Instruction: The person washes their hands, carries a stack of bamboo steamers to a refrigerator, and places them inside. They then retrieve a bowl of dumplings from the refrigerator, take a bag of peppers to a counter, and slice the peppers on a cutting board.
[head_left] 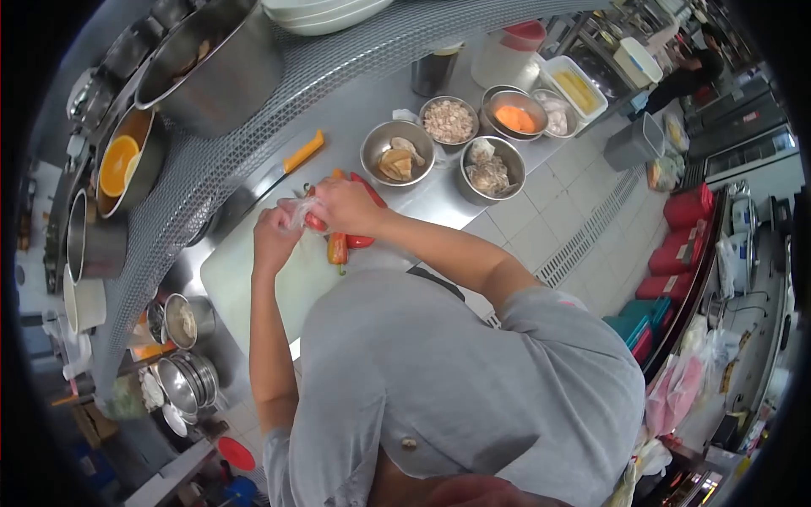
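Note:
A clear plastic bag [297,212] is stretched between my two hands over the top edge of the white cutting board [241,283]. My left hand [274,239] is closed on its left side, and my right hand [345,208] grips the other side. Something red, looking like a pepper [315,222], shows at the bag just under my right fingers. Beside and beneath my right hand lie several long peppers, among them an orange-red one [337,248] and a red one [361,242]. A knife with a yellow handle [304,152] rests above the board.
Steel bowls of chicken pieces [397,162], chopped meat [449,121] and other food [490,173] stand to the right. A perforated metal shelf [338,59] with pots runs overhead. Stacked bowls [187,380] sit at lower left. A person [684,76] is far off at upper right.

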